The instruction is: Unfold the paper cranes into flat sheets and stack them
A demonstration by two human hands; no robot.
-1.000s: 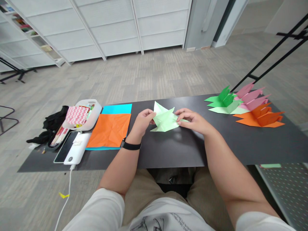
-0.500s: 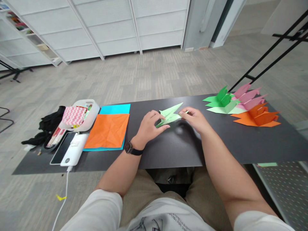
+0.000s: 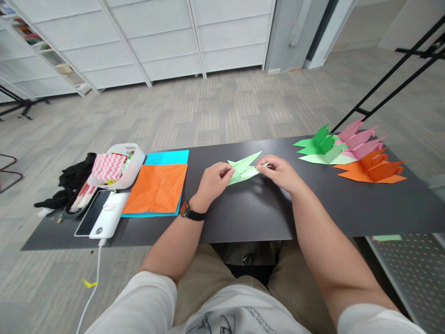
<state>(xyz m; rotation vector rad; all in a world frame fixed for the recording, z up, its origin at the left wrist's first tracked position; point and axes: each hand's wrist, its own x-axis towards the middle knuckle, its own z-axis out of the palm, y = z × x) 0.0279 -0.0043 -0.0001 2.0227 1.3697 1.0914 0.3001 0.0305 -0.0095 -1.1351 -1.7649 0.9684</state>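
Observation:
A pale green origami piece (image 3: 245, 169) with pointed flaps is held just above the dark table between both hands. My left hand (image 3: 216, 181) pinches its left end between thumb and fingers. With thumb and forefinger, my right hand (image 3: 278, 171) grips a narrow point on its right side. One long flap points up and away to the right. The fingers hide both ends of the paper. Folded origami cranes stand at the right: green ones (image 3: 321, 144), pink ones (image 3: 359, 139) and an orange one (image 3: 377, 168).
Left of my hands, an orange sheet (image 3: 156, 189) lies over blue paper (image 3: 167, 157). Beyond it are a white basket (image 3: 134, 169), a white power bank (image 3: 108, 215) with a cable, a phone (image 3: 91, 215) and black cloth (image 3: 74, 175). The dark table (image 3: 243, 218) ends near my lap.
My left hand has closed from spread fingers into a pinch on the left end of the green paper. The paper has tilted slightly, while the right hand keeps its grip.

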